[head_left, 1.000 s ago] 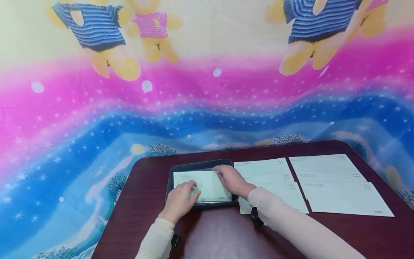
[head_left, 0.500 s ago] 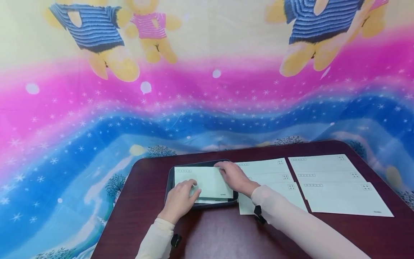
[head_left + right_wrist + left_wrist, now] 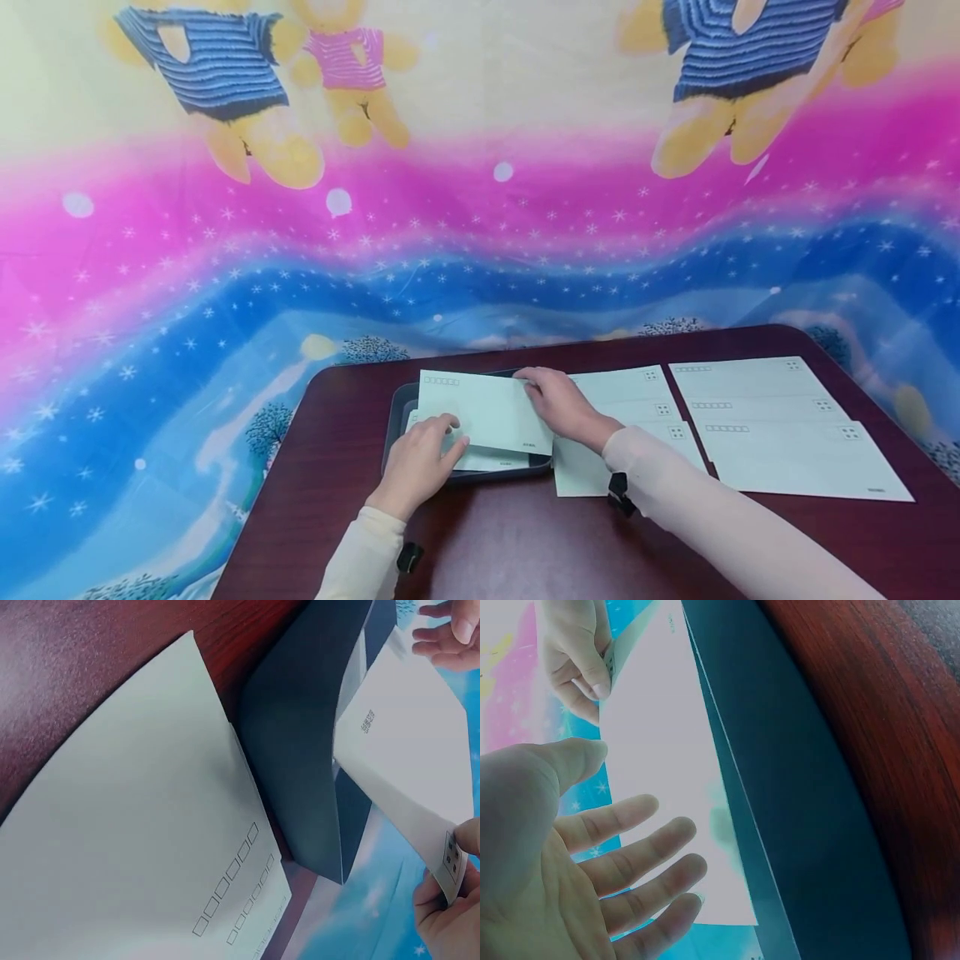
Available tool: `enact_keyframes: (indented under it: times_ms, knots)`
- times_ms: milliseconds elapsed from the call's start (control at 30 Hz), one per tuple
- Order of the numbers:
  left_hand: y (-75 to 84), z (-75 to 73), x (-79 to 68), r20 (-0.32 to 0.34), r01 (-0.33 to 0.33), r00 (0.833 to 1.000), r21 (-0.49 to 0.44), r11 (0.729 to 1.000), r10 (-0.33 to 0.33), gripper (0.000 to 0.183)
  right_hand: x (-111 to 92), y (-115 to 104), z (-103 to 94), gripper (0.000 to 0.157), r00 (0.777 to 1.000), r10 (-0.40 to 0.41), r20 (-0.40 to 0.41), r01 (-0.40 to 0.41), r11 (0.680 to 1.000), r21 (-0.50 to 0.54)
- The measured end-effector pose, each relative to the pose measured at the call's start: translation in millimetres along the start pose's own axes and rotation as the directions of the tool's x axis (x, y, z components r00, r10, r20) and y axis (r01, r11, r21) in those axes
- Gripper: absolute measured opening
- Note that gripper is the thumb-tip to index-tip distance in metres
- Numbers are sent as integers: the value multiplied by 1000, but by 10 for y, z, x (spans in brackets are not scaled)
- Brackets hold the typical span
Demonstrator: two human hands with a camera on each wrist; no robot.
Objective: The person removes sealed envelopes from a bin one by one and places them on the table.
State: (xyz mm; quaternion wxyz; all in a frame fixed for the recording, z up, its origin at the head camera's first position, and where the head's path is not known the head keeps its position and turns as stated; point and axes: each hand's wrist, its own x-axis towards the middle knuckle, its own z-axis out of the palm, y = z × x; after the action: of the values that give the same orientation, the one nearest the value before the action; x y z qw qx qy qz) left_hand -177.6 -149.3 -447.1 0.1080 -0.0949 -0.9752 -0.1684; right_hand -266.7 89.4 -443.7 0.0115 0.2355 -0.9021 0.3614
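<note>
My right hand (image 3: pixel 566 404) pinches a pale envelope (image 3: pixel 487 408) at its upper right corner, thumb on one face and fingers behind, as the right wrist view shows. The envelope is raised and tilted over the dark tray (image 3: pixel 395 425). Another envelope (image 3: pixel 498 461) shows beneath it in the tray; how many lie there is hidden. My left hand (image 3: pixel 416 462) hovers by the tray's near left side, in front of the raised envelope. Its fingers (image 3: pixel 641 847) are spread and relaxed, holding nothing. Postcode boxes and a small logo are printed on the envelopes.
Right of the tray, overlapping envelopes (image 3: pixel 637 442) lie in a column, partly behind my right forearm. A second column of envelopes (image 3: pixel 802 462) lies farther right. The dark wooden table (image 3: pixel 510 542) backs onto a printed curtain (image 3: pixel 480 208).
My right hand has lifted the top envelope up and to the right, uncovering another envelope in the tray. The left hand has stayed almost still.
</note>
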Motion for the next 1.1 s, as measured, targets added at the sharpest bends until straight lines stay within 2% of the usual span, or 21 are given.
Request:
enact_keyframes:
  times_ms: [267, 700, 1100]
  knots:
    - [21, -23, -10, -21, -18, 1000, 0, 1000, 18, 28, -16, 12, -60, 33, 1000, -7, -15, 8, 999, 39]
    - [66, -40, -41, 0, -13, 1000, -13, 1000, 13, 30, -112, 28, -196, 32, 999, -9, -36, 11, 999, 41]
    - [156, -18, -35, 4, -62, 998, -32, 998, 62, 29, -185, 145, -343, 31, 997, -3, -74, 3, 1000, 6]
